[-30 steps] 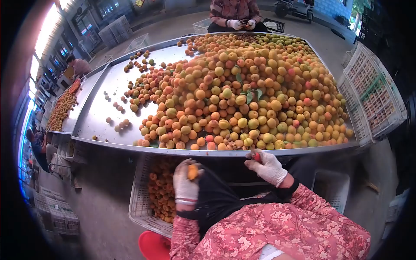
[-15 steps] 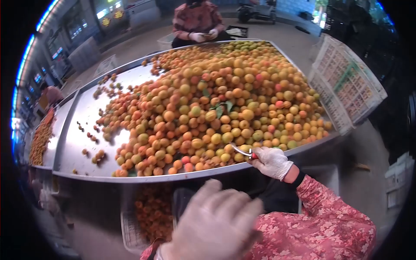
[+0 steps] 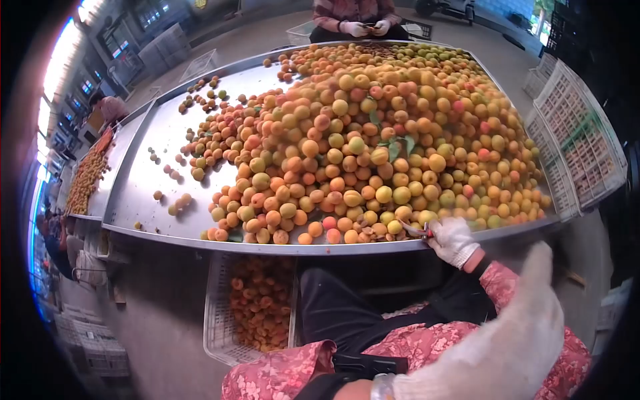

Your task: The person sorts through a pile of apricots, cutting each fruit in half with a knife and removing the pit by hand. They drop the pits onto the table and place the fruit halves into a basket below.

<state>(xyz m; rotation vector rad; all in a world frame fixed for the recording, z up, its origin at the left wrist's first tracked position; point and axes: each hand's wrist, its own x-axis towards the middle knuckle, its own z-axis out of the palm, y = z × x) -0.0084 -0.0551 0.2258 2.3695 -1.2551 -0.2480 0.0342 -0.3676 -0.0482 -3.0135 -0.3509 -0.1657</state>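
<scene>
My right hand [image 3: 455, 241], in a white knit glove, is closed around a small tool with a curved metal tip [image 3: 411, 229] and a red handle. It rests at the near rim of the metal table [image 3: 293, 250], beside the pile of apricots [image 3: 347, 160]. Large and close to the camera, my left hand [image 3: 493, 340] reaches across from the lower left in a pale glove. Fingers stretched upward, it overlaps my lap and patterned sleeve in this view; nothing shows in its grasp. Its far side is hidden.
Below the table's near edge stands a white crate [image 3: 217, 313] of halved apricots [image 3: 260, 303]. Two tilted white crates [image 3: 580, 133] lean at the table's right side. Across it sits a person [image 3: 357, 20] with gloved hands. Another table with apricots [image 3: 90, 177] is far left.
The camera view has shifted, so the table sits higher and farther right. My left hand has swung rightward and turned side-on. My right hand still grips the tool at the rim.
</scene>
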